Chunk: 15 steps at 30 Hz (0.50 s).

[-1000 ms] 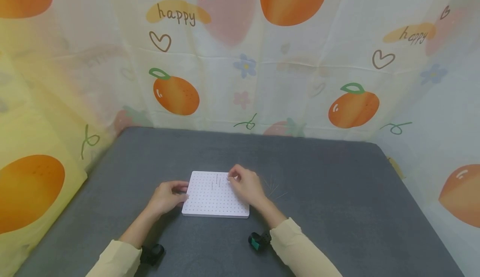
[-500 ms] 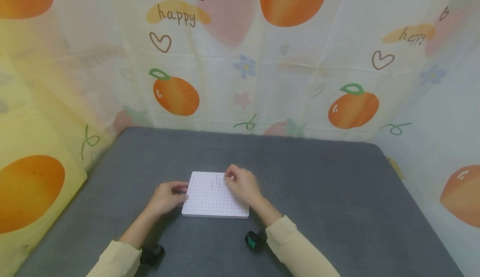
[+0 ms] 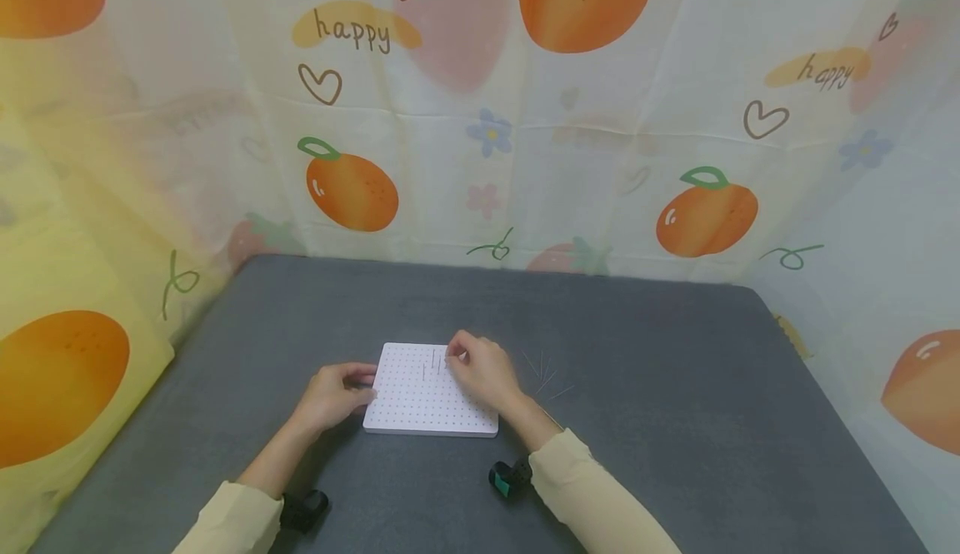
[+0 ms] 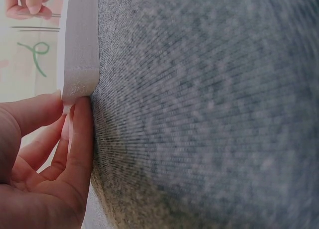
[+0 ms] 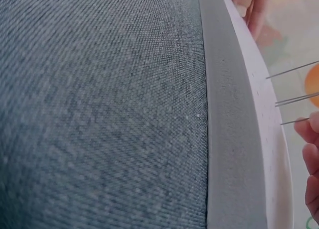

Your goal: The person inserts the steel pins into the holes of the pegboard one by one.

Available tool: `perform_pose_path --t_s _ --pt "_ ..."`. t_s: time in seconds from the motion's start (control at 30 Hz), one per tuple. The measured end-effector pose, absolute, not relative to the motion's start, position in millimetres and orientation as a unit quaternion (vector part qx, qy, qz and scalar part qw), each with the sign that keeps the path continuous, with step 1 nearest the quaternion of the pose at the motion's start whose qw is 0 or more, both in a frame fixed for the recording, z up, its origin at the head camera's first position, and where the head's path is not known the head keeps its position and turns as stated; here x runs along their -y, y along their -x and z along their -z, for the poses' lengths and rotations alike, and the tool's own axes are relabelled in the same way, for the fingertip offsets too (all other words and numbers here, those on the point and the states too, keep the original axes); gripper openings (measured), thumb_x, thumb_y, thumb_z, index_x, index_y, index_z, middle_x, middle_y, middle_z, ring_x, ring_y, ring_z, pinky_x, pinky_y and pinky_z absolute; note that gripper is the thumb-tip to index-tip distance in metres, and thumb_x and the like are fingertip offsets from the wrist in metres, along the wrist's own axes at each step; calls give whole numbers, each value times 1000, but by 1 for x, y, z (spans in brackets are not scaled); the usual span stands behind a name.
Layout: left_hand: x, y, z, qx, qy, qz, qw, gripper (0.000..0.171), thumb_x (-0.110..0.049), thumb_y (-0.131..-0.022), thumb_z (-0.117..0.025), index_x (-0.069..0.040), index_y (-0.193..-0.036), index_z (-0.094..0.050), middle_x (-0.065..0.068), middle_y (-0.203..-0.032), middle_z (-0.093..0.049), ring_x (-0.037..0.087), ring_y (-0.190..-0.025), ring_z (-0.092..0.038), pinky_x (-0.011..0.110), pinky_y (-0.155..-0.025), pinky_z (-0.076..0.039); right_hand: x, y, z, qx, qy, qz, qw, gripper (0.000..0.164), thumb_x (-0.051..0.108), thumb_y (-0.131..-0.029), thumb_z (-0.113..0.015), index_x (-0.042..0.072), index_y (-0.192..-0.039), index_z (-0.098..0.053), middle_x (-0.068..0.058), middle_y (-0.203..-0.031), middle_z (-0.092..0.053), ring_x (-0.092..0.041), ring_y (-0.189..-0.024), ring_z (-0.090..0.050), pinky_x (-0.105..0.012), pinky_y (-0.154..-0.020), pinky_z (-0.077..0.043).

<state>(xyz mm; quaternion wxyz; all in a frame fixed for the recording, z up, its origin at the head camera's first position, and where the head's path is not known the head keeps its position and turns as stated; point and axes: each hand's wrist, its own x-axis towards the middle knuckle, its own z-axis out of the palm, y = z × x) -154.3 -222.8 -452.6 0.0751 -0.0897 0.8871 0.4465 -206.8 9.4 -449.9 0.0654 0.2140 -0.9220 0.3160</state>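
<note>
A white board [image 3: 427, 411] with rows of small holes lies flat on the dark grey table. Several thin metal pins [image 3: 433, 360] stand upright in its far part. At the board's left edge, my left hand [image 3: 330, 396] grips it; the left wrist view shows thumb and fingers pinching the board's corner [image 4: 79, 82]. Over the far right part, my right hand [image 3: 487, 375] pinches another thin pin [image 5: 295, 122] between thumb and forefinger. In the right wrist view this pin's lower end meets the board's surface, beside the standing pins [image 5: 294, 99].
Several loose thin pins [image 3: 562, 392] lie fanned out on the grey table [image 3: 645, 421], just right of the board. A black wrist device [image 3: 303, 511] is at the left sleeve and another [image 3: 510, 479] at the right. A fruit-printed curtain [image 3: 570, 154] hangs behind the table.
My right hand has shifted slightly left over the board, closer to the standing pins, and has nearly stopped. The left hand and the board have stayed in place.
</note>
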Motion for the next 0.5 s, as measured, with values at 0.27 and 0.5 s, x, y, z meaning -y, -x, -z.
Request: perform_pose_path --t_s 0.27,0.5 --pt "223 155 453 -885 92 -451 77 38 -8 -81 -66 -3 -118 -59 13 -105 -63 17 -78 -60 30 -67 -55 -8 208 454 925 -217 -307 63 7 16 -84 -61 21 -88 -61 6 -85 -66 -9 -71 -54 -23 -62 -42" --pt "223 154 452 -887 98 -445 79 38 -9 -81 -66 -4 -119 -59 13 -106 -62 18 -79 -61 30 -67 -55 -8 209 456 925 -222 -304 56 5 18 -85 -60 20 -89 -62 5 -85 -66 -9 -73 -57 -24 -64 -45"
